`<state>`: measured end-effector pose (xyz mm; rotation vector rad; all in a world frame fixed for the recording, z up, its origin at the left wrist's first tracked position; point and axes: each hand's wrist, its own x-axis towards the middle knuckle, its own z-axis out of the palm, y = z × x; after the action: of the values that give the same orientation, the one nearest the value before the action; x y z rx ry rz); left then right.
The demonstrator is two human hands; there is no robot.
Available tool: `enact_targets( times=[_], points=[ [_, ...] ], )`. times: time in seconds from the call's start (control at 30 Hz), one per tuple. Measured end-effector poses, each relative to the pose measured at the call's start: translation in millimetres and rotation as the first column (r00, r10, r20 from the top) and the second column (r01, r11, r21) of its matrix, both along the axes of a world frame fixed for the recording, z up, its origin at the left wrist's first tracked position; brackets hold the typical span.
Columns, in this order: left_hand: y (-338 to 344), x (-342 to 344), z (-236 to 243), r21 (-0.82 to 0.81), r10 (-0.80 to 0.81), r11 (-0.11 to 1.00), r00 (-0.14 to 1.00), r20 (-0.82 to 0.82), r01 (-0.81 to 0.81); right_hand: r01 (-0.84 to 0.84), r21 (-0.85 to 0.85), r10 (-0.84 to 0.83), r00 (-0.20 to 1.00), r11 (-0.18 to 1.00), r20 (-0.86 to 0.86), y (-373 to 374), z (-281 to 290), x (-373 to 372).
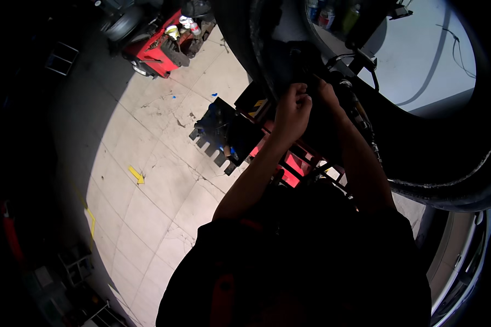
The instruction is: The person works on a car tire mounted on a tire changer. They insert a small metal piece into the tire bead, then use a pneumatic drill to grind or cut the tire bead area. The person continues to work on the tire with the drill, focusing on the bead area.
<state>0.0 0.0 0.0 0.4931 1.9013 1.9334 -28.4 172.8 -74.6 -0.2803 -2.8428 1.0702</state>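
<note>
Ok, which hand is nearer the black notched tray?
Left. The left hand is above and right of the tray in the picture; the right hand is farther right.

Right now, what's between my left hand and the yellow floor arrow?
In the head view, a black slot-edged tray and tiled floor lie between your left hand and the yellow arrow.

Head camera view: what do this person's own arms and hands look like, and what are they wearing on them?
The left hand and right hand show no gloves, and the forearms are uncovered, with no watch visible. Short, very dark sleeves cover the upper arms. Shadow hides the sleeves' details and part of the right hand's fingers.
</note>
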Motion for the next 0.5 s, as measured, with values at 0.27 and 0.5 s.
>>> enact_targets(
  times=[0.27,0.5],
  points=[
    [72.2,-35.3,-9.1,-0.310,0.062,0.949,0.998,0.023,-0.052,-0.033,0.335,0.099,0.978,0.942,-0.182,2.2,-49.3,2.2],
    [104.6,-53.0,-38.8,-0.108,0.262,0.965,0.905,0.336,-0.239,0.063,0.257,-0.025,0.989,0.964,-0.146,3.2,-49.7,-10.1]
  ],
)
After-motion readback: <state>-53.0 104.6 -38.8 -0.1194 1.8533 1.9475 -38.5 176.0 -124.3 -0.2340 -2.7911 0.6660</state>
